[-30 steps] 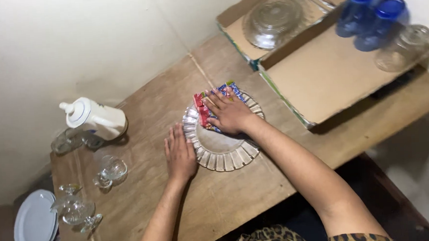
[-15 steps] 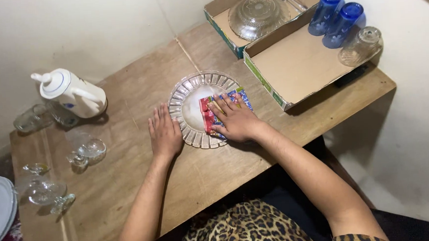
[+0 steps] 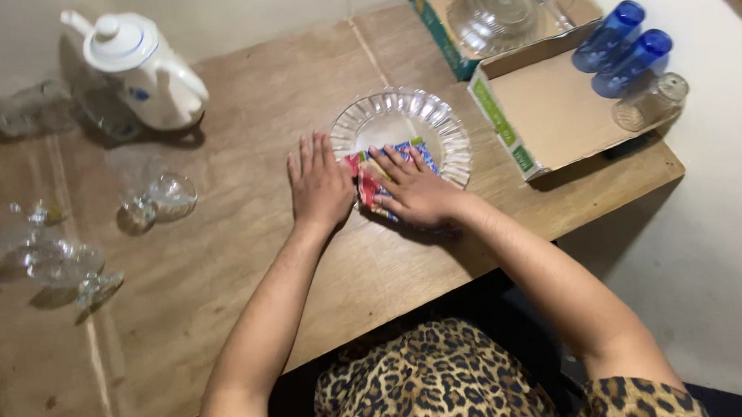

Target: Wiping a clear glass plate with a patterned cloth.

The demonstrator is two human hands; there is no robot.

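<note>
While the left hand lies flat steadying the glass plate, the right hand presses a colourful cloth on its near rim, mid-wipe, fingers spread.

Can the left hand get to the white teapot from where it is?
Probably yes. The left hand lies flat beside the glass plate, and only bare wooden table shows between it and the white teapot.

Head camera looks down (steeply) at table.
</note>
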